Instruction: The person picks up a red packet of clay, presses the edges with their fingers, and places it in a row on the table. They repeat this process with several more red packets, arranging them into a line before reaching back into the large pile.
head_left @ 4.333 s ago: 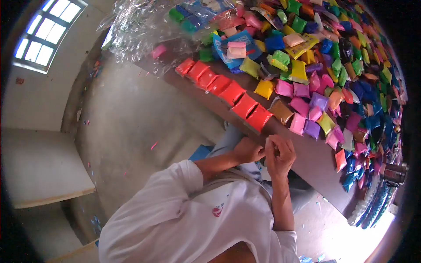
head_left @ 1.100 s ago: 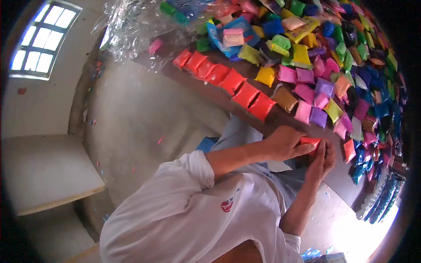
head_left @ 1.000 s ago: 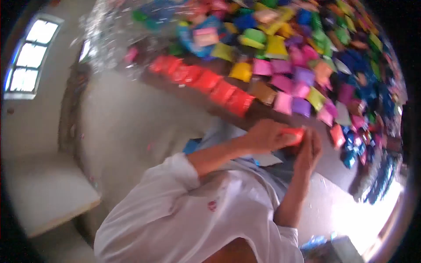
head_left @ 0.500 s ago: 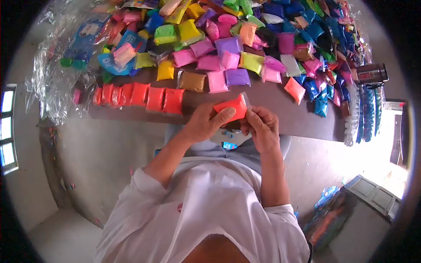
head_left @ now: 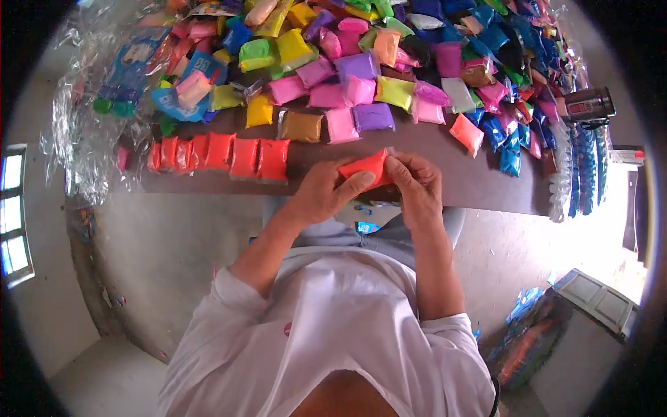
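- Head view, the hands: the left hand (head_left: 321,197) and right hand (head_left: 419,185) meet just over the near edge of the desk (head_left: 431,147). Between them they hold one orange packet (head_left: 366,169).
- The fingers (head_left: 356,182) of the left hand are closed on the packet's lower corner, thumb on top. The right hand's fingers are pinched narrow on its upper right end. Neither hand is open.
- The packet is off the desk, tilted, above the person's lap. It sits at about 3 o'clock from the row of orange packets (head_left: 222,154), which lies flat along the desk edge.
- At 12 o'clock from the hands lie a brown packet (head_left: 303,127) and pink and purple ones. Beyond them a big heap of coloured packets (head_left: 417,55) fills the far side of the desk.
- Crumpled clear wrap (head_left: 83,139) hangs off the desk at 9 o'clock. A dark cylinder (head_left: 587,105) sits at 2 o'clock, and I cannot tell what it is.
- What could go wrong, as I judge it: the packet is held only by its ends. A hard squeeze or twist could split the thin film and spill the filling onto the lap or the floor (head_left: 174,236).
- A loose pinch over the edge could let it drop off the desk. A careless elbow could knock the neat row crooked.
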The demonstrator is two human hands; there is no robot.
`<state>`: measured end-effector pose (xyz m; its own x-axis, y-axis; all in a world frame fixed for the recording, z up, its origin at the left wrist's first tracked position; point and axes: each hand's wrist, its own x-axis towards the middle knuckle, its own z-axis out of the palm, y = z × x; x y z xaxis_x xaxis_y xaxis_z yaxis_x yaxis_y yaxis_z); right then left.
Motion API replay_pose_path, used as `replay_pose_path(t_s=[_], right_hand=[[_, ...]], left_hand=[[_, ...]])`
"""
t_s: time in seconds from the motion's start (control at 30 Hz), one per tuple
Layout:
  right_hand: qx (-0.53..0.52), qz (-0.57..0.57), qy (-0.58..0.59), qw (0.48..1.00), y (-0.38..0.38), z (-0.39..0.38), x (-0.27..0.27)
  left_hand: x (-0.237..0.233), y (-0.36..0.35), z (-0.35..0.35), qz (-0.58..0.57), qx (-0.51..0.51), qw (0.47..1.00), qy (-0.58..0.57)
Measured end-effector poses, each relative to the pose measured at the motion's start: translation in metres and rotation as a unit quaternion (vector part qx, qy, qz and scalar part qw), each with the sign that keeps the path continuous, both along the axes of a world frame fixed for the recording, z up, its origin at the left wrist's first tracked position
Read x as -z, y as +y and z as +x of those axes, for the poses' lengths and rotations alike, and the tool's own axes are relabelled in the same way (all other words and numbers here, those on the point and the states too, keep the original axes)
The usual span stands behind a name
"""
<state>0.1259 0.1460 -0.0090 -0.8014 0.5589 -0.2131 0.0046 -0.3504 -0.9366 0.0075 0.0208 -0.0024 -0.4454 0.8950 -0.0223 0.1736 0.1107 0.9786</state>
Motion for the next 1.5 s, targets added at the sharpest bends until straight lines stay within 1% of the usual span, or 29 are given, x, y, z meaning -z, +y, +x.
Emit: replay_pose_path(t_s=[0.03, 0.07, 0.17, 0.23, 0.3, 0.37, 0.43, 0.5, 0.57, 0.6, 0.67, 0.7, 0.77, 0.8, 0.83, 0.87, 0.9, 0.97, 1.0, 1.07, 1.2, 1.3, 1.37, 1.43, 1.47, 1.5], right_hand=[[0.035, -0.011, 0.024, 0.999, -0.001, -0.002, 0.003], [0.034, -0.012, 0.025, 0.999, -0.001, -0.002, 0.004], [0.046, 0.013, 0.03, 0.998, 0.002, -0.003, 0.001], [-0.017, 0.022, -0.011, 1.0, 0.007, -0.004, -0.005], [-0.018, 0.034, -0.005, 0.999, 0.008, -0.003, -0.001], [-0.019, 0.047, 0.002, 0.999, 0.009, -0.003, 0.003], [-0.008, 0.081, -0.003, 0.997, 0.008, -0.002, 0.006], [-0.008, 0.058, 0.015, 0.998, 0.006, -0.001, 0.006], [-0.007, 0.035, 0.033, 0.999, 0.005, 0.0, 0.006], [-0.005, 0.042, 0.039, 0.998, 0.004, 0.0, 0.004], [-0.003, 0.05, 0.045, 0.998, 0.004, 0.001, 0.004], [0.004, 0.067, 0.034, 0.997, 0.004, 0.001, 0.006], [0.013, 0.085, 0.022, 0.996, 0.004, 0.002, 0.006], [0.033, 0.108, 0.012, 0.994, 0.003, 0.002, 0.006], [0.053, 0.131, 0.002, 0.99, 0.002, 0.003, 0.006], [0.054, 0.131, 0.002, 0.99, 0.0, 0.003, 0.005], [0.072, 0.12, 0.008, 0.99, -0.002, 0.003, 0.005], [0.092, 0.108, 0.015, 0.99, -0.005, 0.002, 0.006], [0.106, 0.123, 0.023, 0.986, -0.006, 0.001, 0.009], [0.121, 0.139, 0.031, 0.982, -0.007, 0.001, 0.011], [0.143, 0.148, 0.034, 0.978, -0.01, 0.0, 0.014], [0.158, 0.158, 0.031, 0.974, -0.011, 0.0, 0.016], [0.162, 0.16, 0.032, 0.973, -0.011, 0.0, 0.016], [0.162, 0.121, 0.03, 0.979, -0.012, 0.0, 0.015], [0.162, 0.121, 0.03, 0.979, -0.009, 0.001, 0.013], [0.115, 0.085, 0.027, 0.989, -0.004, 0.002, 0.011]], left_hand=[[0.005, 0.001, 0.001, 0.021, -0.013, 1.0, 0.016], [0.009, 0.001, 0.001, 0.043, -0.026, 0.998, 0.032], [0.013, -0.002, -0.002, 0.019, -0.017, 0.999, 0.045], [0.014, -0.001, 0.0, 0.022, -0.021, 0.999, 0.04], [0.013, -0.002, 0.001, 0.024, -0.026, 0.999, 0.035], [0.01, -0.003, 0.001, -0.007, -0.008, 1.0, 0.006], [0.01, -0.003, -0.001, -0.009, 0.0, 1.0, 0.008], [0.009, -0.004, -0.002, -0.01, 0.009, 1.0, 0.013], [0.007, -0.005, -0.003, -0.063, 0.033, 0.997, -0.039], [0.009, -0.005, -0.001, -0.063, 0.033, 0.997, -0.039], [0.014, -0.003, 0.005, 0.014, -0.015, 0.991, -0.136], [0.013, -0.002, 0.004, 0.014, -0.014, 0.991, -0.135], [0.008, -0.001, 0.002, 0.004, -0.007, 0.998, -0.065], [0.006, 0.001, 0.003, 0.004, -0.005, 0.998, -0.065], [0.005, 0.002, 0.004, 0.006, -0.021, 1.0, 0.019], [0.004, 0.003, 0.006, 0.008, -0.037, 0.994, 0.102], [0.003, 0.004, 0.008, 0.008, -0.036, 0.994, 0.103], [0.002, 0.004, 0.012, 0.014, -0.082, 0.986, 0.145], [0.005, 0.006, 0.012, 0.014, -0.08, 0.986, 0.145], [0.012, 0.009, 0.011, 0.072, -0.093, 0.98, 0.163], [0.011, 0.007, 0.011, 0.04, -0.079, 0.98, 0.176], [0.014, 0.009, 0.011, 0.057, -0.09, 0.98, 0.169], [0.013, 0.008, 0.01, 0.036, -0.077, 0.986, 0.144], [0.013, 0.008, 0.011, 0.039, -0.084, 0.985, 0.143], [0.013, 0.008, 0.011, 0.042, -0.092, 0.985, 0.142], [0.017, 0.007, 0.011, 0.042, -0.092, 0.985, 0.142]])
